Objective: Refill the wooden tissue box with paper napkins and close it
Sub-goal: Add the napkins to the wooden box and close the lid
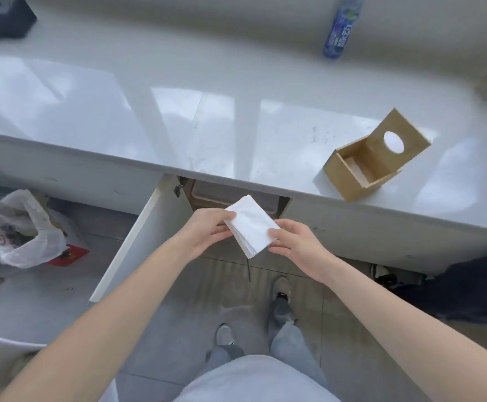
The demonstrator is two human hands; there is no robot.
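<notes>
Bright daylight; window glare across the glossy white countertop (178, 117); edges bowed by the wide lens; far corners blurred

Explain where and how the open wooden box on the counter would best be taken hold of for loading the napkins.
Probably by its two outer side walls, from above and the near side. The wooden tissue box stands with its lid tilted up at the far side, so that side is blocked, and the open cavity should stay free. Both hands currently hold the napkin stack.
</notes>
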